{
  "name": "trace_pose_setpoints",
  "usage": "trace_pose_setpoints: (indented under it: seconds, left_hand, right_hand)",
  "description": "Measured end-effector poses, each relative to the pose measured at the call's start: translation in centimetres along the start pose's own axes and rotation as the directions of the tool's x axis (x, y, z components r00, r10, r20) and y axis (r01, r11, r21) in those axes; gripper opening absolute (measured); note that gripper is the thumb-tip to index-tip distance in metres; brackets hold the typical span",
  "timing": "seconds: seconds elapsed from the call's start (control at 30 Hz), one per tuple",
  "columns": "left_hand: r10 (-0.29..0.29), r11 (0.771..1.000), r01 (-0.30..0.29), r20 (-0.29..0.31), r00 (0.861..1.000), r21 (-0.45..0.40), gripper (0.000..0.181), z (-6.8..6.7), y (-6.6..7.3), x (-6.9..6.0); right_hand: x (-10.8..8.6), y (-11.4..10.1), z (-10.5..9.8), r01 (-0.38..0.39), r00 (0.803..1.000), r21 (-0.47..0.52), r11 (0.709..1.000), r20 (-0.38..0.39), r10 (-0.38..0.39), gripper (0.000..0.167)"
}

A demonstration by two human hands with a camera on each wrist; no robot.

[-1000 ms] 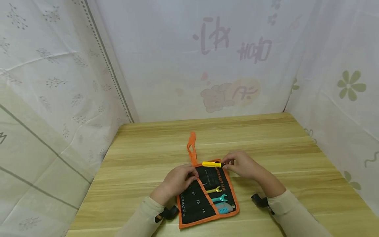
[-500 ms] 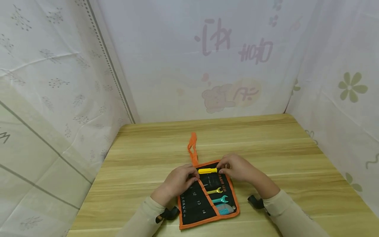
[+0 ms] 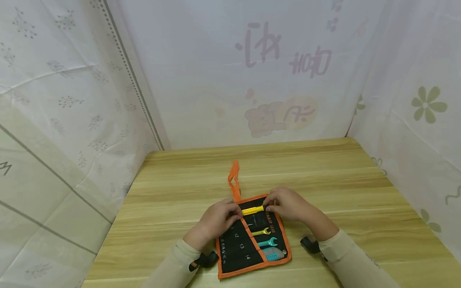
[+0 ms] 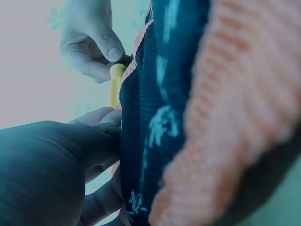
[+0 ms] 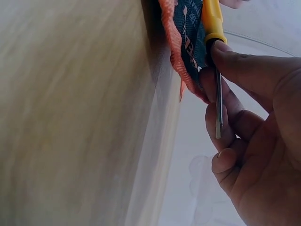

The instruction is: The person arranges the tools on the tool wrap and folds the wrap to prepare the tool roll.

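A black tool pouch (image 3: 234, 266) with orange trim lies on the table. My left hand (image 3: 217, 218) pinches the upper part of its slanted pocket edge. My right hand (image 3: 286, 204) pinches a screwdriver (image 3: 253, 210) near its black collar. Its yellow handle points left, with the end at the pocket mouth beside my left fingers; whether it is inside cannot be told. In the right wrist view the metal shaft (image 5: 219, 103) runs along my fingers. Lower pockets hold a yellow wrench (image 3: 261, 232), a teal wrench (image 3: 268, 242) and a grey-and-teal utility knife (image 3: 273, 254).
An orange strap (image 3: 234, 180) stretches from the pouch's top edge across the wooden table (image 3: 173, 176). Patterned white curtains (image 3: 201, 80) enclose the back and both sides. Dark wrist camera mounts (image 3: 310, 245) sit at both cuffs.
My right hand has brought the screwdriver left and down, from above the pouch's top edge to the pocket mouth. The left hand keeps its place on the pocket edge.
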State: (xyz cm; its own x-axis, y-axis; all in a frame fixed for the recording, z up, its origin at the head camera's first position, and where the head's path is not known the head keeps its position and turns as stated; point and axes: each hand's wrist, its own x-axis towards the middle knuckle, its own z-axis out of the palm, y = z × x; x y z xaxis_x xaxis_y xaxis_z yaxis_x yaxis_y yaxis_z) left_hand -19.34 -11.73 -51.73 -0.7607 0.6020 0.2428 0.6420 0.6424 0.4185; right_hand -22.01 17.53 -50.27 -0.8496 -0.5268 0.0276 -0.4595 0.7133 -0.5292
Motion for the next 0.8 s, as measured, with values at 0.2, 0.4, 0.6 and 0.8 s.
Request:
trace_pose_setpoints:
  seconds: [0.2,0.4,0.6,0.8]
  left_hand:
    - [0.017,1.0,-0.017,-0.011,1.0,0.022,0.007,0.1,0.0,-0.1]
    - [0.065,0.996,-0.064,-0.02,0.998,0.068,0.008,0.2,-0.2,-0.1]
    - [0.096,0.99,-0.093,-0.024,0.995,0.109,0.009,0.3,-0.2,-0.2]
    - [0.115,0.987,-0.114,-0.002,0.993,0.109,0.015,0.4,-0.2,-0.2]
  right_hand:
    - [0.4,-0.2,0.0,0.063,0.998,-0.053,0.997,0.026,-0.062,0.011]
    - [0.9,-0.4,0.0,0.111,0.992,-0.074,0.991,0.063,-0.106,0.012]
    - [1.5,-1.2,-0.2,0.116,0.991,-0.115,0.987,0.077,-0.107,0.012]
    - [1.8,-1.7,0.0,0.087,0.99,-0.132,0.987,0.119,-0.072,0.015]
